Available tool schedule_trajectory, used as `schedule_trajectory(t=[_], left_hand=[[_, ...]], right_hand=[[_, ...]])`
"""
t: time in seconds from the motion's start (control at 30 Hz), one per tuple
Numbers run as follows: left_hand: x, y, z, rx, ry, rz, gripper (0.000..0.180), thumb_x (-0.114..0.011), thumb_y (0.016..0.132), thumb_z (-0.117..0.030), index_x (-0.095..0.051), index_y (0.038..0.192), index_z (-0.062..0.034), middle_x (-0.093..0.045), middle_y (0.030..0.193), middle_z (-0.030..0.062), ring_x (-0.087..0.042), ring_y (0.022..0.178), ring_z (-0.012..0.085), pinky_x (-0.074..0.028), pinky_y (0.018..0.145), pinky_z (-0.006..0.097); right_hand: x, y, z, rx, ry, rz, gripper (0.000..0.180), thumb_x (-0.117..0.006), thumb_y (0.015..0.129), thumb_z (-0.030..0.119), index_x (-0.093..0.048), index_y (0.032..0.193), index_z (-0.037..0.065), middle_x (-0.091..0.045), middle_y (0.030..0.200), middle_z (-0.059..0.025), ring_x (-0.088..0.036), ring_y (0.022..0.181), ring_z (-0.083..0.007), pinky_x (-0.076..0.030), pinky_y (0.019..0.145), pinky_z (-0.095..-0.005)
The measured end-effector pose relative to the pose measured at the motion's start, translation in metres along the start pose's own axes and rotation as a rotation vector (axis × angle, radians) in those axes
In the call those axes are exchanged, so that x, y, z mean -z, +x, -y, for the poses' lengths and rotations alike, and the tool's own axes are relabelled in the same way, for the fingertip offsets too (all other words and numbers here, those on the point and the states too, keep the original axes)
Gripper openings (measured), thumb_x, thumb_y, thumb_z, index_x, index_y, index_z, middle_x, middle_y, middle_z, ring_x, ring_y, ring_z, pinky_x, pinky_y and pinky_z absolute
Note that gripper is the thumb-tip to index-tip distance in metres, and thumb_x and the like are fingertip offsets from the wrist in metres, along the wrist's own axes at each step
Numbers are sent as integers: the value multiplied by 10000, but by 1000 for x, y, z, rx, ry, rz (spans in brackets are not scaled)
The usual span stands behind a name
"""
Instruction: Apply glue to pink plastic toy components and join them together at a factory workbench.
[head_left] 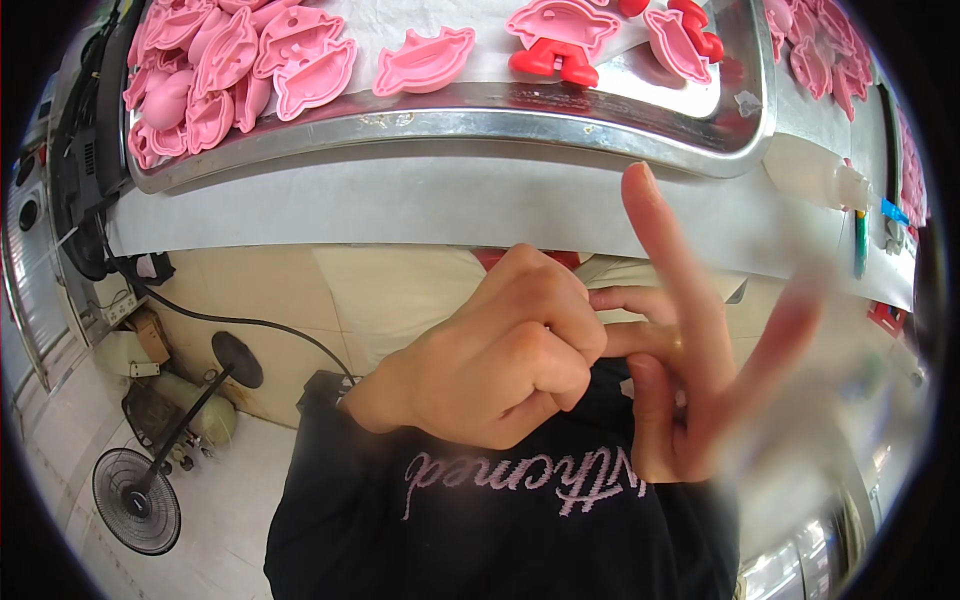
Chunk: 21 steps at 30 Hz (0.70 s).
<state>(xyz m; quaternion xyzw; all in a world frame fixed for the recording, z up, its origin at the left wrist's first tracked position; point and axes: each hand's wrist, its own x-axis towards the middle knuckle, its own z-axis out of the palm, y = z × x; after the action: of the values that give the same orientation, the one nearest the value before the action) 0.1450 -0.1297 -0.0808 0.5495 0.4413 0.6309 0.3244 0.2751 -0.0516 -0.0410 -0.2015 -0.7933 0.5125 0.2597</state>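
Note:
My left hand (500, 350) is closed, its fingers curled, in front of my black top; anything inside the fist is hidden. Beside it my right hand (690, 370) has two fingers stretched up and apart, one blurred close to the camera. Its other fingers point toward the left fist or bend inward, and I make out no object held in it. Beyond the hands, a metal tray (400, 128) on the table carries pink fish-shaped plastic shells (425, 62). One pink shell (565, 25) has red boot-like feet (555, 62) against it.
More pink parts (825, 50) lie on the table right of the tray. A clear bottle (815, 172) with a pale cap and a green pen-like item (861, 243) are at the right. On the left, a black cable (240, 318) hangs near a standing fan (138, 500).

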Motion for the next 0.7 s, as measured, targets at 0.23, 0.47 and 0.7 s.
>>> schedule_trajectory(t=[0.23,0.47,0.7], left_hand=[[7,5,-3,72,62,138,293,-522,559,128,-433,731,-92,-481,768,29,-409,676,212,-354,651,319],[10,4,-2,135,60,233,276,-525,597,128,-421,730,-91,-466,809,39,-399,714,234,-365,694,335],[5,2,0,115,81,145,281,-528,606,132,-408,723,-93,-454,835,39,-405,757,241,-370,745,345]], right_hand=[[-6,-2,-4,-47,156,-35,771,-402,731,-179,-15,1349,73,-309,1247,-338,-576,844,-274,-441,749,-355],[-5,-2,-5,-69,119,12,703,-368,808,-97,40,1341,113,-256,1251,-366,-548,900,-285,-453,742,-326],[-4,0,-3,-21,19,76,757,-275,785,-165,151,1330,142,-219,1228,-419,-569,849,-282,-489,686,-282]])
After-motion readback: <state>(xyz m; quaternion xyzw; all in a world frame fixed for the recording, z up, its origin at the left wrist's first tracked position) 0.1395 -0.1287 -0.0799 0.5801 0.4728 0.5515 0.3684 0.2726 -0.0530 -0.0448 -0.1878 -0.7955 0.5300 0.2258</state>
